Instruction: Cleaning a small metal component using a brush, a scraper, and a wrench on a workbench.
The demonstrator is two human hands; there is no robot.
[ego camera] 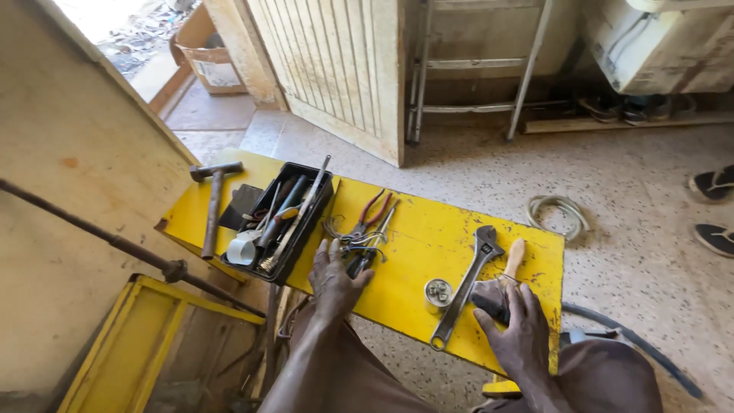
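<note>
A yellow bench stands in front of me with tools on it. My left hand rests on a pile of pliers with red and dark handles, fingers spread over them. My right hand holds the bristle end of a paintbrush with a pale wooden handle near the bench's right front edge. A large adjustable wrench lies slanted just left of that hand. A small round tin sits beside the wrench.
A black tray of tools and a hammer lie at the bench's left end. A coiled cable lies on the speckled floor. A ladder leans by a wooden door. Someone's shoes show at the right edge. A yellow frame stands lower left.
</note>
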